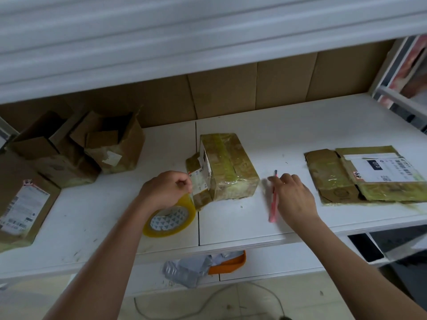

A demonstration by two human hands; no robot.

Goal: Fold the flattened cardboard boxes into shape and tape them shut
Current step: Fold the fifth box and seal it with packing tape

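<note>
Left hand (166, 190) grips the tape roll (169, 218) beside the taped box (227, 167); right hand (293, 195), right of the box, holds a pink cutter (273, 204)

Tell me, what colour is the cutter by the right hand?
Pink cutter, in the head view.

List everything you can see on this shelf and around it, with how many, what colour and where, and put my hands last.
Taped box: one, brown, yellowish tape, shelf centre.
Flattened box: one, brown, white label, right.
Open boxes: two, brown, back left.
Labelled box: one, brown, left edge.
Tape roll: one, clear yellowish, front centre.
Knife: one, pink, right of the taped box.
Shelf: one, white.
Grey bag and orange item: below the shelf.
Left hand: pinches tape above the roll.
Right hand: on the knife.
</note>
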